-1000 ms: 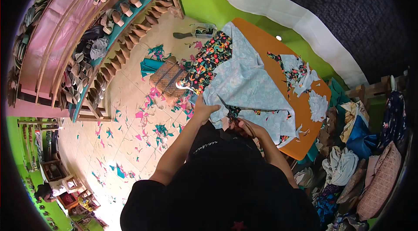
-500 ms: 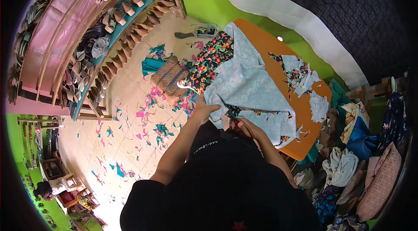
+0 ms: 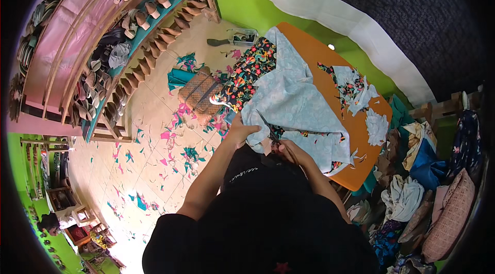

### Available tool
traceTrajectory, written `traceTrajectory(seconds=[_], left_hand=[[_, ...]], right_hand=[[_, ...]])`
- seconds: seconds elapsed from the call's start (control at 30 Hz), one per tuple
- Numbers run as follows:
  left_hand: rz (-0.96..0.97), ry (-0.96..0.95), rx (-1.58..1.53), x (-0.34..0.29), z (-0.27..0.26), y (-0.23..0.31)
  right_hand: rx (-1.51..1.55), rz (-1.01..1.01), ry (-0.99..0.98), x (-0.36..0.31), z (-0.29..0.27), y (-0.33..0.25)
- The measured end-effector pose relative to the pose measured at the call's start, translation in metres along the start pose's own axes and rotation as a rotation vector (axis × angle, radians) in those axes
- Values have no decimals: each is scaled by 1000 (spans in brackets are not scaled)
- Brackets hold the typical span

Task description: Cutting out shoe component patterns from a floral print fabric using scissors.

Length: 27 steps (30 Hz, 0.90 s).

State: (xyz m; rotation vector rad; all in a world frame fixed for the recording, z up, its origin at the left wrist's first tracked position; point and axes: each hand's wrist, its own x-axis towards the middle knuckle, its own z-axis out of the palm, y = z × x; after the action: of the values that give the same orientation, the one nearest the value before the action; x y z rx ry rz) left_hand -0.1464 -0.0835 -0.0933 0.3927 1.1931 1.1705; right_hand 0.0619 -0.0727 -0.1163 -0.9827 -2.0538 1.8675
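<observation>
Hardly anything has shifted over the last second: my right hand (image 3: 292, 151) has edged slightly toward 10 o'clock, while my left hand (image 3: 240, 132) stays put at the near edge of the floral-printed cloth (image 3: 286, 93). My left thumb presses on the pale reverse side, pointing to 3 o'clock, pinching that edge with fingers mostly hidden beneath. My right fingers are wrapped round the handles of the scissors (image 3: 265, 122), blades aimed at 11 o'clock; I cannot tell how far they are parted. Both forearms reach up from 6 o'clock and converge. Ahead, the cloth spreads from 12 to 2 o'clock, partly over the orange tabletop (image 3: 315, 52).
</observation>
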Motion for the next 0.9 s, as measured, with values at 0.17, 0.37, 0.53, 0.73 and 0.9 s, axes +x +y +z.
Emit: traceTrajectory(seconds=[0.17,0.37,0.53,0.73,0.9], left_hand=[[82,68,190,-3,2,-3],[106,92,334,-5,6,1],[105,98,261,-1,7,-2],[-92,135,228,48,-27,-23],[-85,11,69,36,0,4]], right_hand=[[70,9,-71,4,-6,-5],[-81,78,22,3,3,1],[-59,-22,107,-8,6,12],[97,196,68,-26,1,-1],[138,233,141,-36,7,21]])
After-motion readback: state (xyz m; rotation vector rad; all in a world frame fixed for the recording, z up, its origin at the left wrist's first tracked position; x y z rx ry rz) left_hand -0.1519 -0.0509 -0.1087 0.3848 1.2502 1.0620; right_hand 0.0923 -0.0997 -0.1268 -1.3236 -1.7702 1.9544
